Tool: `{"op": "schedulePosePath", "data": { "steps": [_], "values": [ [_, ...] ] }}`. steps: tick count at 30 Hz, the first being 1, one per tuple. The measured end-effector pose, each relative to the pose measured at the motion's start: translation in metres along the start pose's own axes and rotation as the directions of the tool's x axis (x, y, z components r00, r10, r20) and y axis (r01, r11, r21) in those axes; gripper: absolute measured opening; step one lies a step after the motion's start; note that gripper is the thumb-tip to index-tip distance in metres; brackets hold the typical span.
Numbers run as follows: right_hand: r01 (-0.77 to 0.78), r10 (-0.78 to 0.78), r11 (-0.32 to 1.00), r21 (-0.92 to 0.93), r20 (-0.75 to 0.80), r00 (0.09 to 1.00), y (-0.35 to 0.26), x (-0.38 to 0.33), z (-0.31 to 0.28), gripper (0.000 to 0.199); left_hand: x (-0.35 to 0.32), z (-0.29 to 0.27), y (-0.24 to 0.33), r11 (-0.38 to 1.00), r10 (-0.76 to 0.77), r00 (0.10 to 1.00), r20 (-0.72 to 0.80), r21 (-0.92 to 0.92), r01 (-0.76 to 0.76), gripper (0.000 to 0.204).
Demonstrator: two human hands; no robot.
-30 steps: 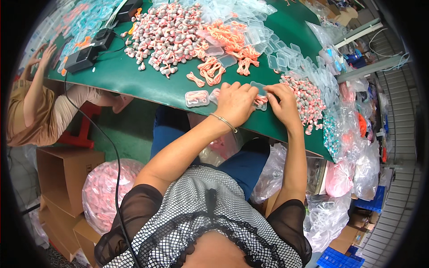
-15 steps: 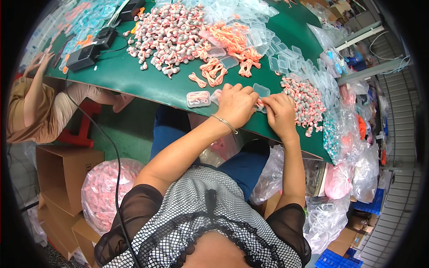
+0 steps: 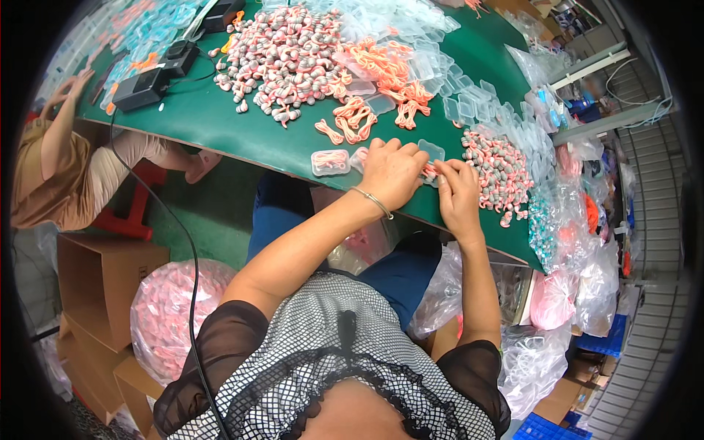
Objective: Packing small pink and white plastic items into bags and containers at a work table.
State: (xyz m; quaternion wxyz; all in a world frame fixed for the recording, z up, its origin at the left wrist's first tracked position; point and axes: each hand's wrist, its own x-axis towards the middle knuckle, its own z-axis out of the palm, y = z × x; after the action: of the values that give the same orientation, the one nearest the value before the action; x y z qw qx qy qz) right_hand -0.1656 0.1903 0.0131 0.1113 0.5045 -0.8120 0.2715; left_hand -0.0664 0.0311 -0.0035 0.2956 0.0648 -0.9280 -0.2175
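A small clear plastic box [image 3: 431,151] with its lid raised lies at the table edge between my hands. Something pink and grey [image 3: 430,173] shows inside it. My left hand [image 3: 394,174] is closed over the box's left side, its fingertips mostly hidden. On the other side my right hand [image 3: 460,192] pinches at the box with thumb and fingers. Left of my left hand sits a closed clear box [image 3: 330,163] holding a pale pink cord bundle. Another box with pink contents [image 3: 358,158] is partly hidden behind my left hand.
Tied orange cords [image 3: 353,119] lie beyond my hands. Behind them is a pile of grey-and-pink coiled pieces [image 3: 282,59], with a smaller pile [image 3: 499,165] at right. Clear boxes [image 3: 469,103] spread at the back. Black adapters [image 3: 143,89] and another person's arm [image 3: 57,139] are left.
My fingers have shifted slightly at the box. The whole view has moved a little; the boxes and piles stay in the same arrangement.
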Motion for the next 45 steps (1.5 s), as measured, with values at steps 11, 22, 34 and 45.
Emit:
{"op": "schedulePosePath", "data": {
  "steps": [11, 22, 34, 45],
  "values": [
    [-0.038, 0.038, 0.996, 0.082, -0.004, 0.999, 0.027, 0.042, 0.008, 0.018, 0.002, -0.006, 0.003, 0.997, -0.072, 0.993, 0.097, 0.003, 0.072, 0.054],
    [0.144, -0.146, 0.987, 0.074, 0.014, 0.989, -0.001, -0.001, -0.005, 0.035, 0.001, 0.001, -0.005, 0.998, 0.057, 0.998, 0.034, 0.027, -0.058, 0.037],
    [0.065, -0.063, 0.984, 0.166, -0.020, 0.998, 0.005, 0.009, 0.008, 0.024, 0.003, 0.008, -0.013, 0.989, 0.124, 0.991, -0.059, -0.072, -0.128, 0.016],
    [-0.173, 0.167, 0.979, -0.104, -0.064, 0.984, 0.093, 0.103, 0.003, 0.025, -0.006, -0.009, -0.008, 0.984, 0.130, 0.992, 0.011, 0.120, -0.130, 0.026]
  ]
}}
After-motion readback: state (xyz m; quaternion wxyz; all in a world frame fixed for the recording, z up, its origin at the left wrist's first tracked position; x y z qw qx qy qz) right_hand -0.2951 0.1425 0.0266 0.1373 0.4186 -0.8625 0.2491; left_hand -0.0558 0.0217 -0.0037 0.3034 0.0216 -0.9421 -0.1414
